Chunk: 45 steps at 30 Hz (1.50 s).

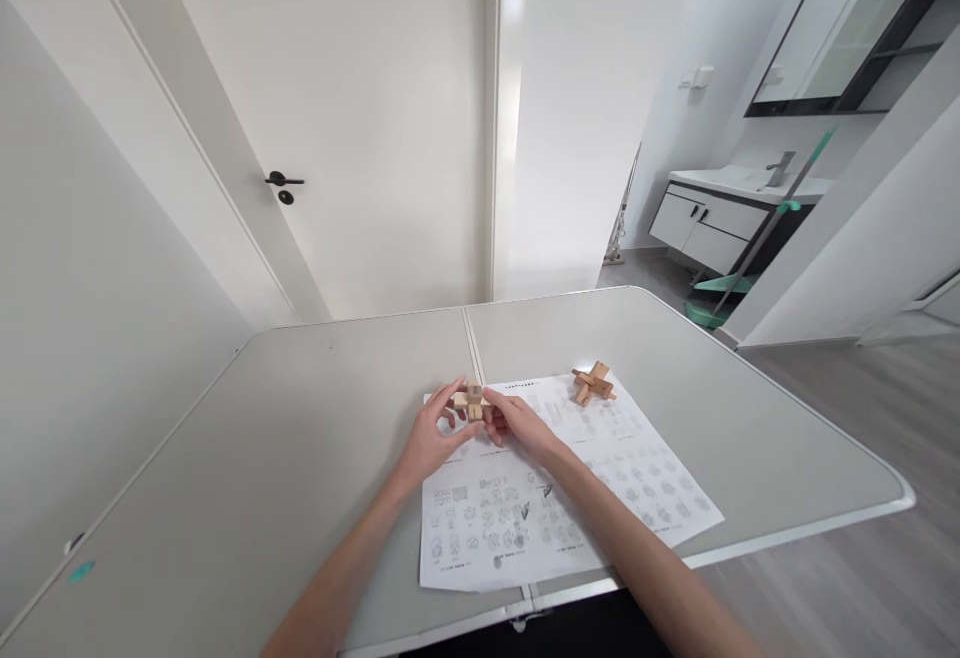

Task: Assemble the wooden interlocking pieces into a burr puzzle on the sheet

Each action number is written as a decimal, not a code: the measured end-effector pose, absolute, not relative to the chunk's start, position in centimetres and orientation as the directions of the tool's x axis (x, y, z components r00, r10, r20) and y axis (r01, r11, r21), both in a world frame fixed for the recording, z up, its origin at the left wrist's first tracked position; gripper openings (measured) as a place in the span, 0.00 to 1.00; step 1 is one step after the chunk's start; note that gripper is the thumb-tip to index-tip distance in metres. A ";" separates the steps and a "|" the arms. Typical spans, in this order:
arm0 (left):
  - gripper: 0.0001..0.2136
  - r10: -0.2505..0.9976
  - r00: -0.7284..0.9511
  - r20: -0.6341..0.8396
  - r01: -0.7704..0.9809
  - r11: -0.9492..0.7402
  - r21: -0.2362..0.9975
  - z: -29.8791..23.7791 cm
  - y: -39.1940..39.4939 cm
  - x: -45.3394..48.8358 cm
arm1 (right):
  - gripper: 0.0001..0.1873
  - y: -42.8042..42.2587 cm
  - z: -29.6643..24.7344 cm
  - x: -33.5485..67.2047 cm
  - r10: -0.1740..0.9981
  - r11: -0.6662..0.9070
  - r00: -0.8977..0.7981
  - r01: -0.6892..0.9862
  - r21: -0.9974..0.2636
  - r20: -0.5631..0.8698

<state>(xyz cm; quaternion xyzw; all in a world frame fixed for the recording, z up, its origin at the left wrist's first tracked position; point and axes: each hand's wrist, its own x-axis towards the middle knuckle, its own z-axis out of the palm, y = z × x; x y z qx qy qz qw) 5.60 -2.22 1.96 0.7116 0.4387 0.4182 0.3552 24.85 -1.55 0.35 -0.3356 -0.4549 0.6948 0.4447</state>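
Note:
Both my hands meet over the middle of a grey folding table (247,438). Between them is a small wooden burr puzzle (472,401), held just above a printed instruction sheet (600,478). My left hand (431,440) pinches the puzzle from the left with thumb and fingers. My right hand (521,426) grips it from the right, fingers curled. A second, assembled wooden cross puzzle (593,383) lies on the sheet's far right corner, apart from both hands.
A white door with a black handle (283,180) stands behind the table. To the right, an open doorway shows a bathroom vanity (712,218) and a green mop (731,283). The table's rounded edge (896,493) is at right.

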 end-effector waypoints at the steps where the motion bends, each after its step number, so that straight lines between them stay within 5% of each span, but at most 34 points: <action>1: 0.30 0.938 0.222 0.266 0.304 -0.326 0.895 1.6 -2.0 5.6 | 0.26 -1.2 0.1 24.9 0.930 -0.259 -0.350 -0.396 -0.881 -0.116; 6: 0.18 0.958 0.157 0.239 0.391 -0.282 0.876 -0.3 -1.1 5.6 | 0.12 0.8 -1.3 26.3 0.953 -0.262 -0.114 -0.773 -0.578 -0.279; 17: 0.12 0.946 0.223 0.234 0.481 -0.315 0.818 -0.4 -1.0 5.2 | 0.15 2.4 -3.8 28.1 0.917 0.049 0.229 -0.877 -0.478 -0.327; 26: 0.10 0.941 0.241 0.239 0.484 -0.330 0.810 -0.7 -0.9 5.2 | 0.19 2.5 -3.8 28.0 0.945 -0.016 0.160 -0.848 -0.529 -0.285; 35: 0.10 0.932 0.251 0.261 0.511 -0.356 0.782 -0.5 -0.8 5.3 | 0.13 1.0 -3.0 25.4 0.974 -0.206 -0.078 -0.704 -0.680 -0.215; 45: 0.09 0.932 0.267 0.243 0.532 -0.353 0.769 -0.3 -0.9 5.5 | 0.19 0.3 -2.5 24.5 0.982 -0.183 -0.142 -0.533 -0.826 -0.127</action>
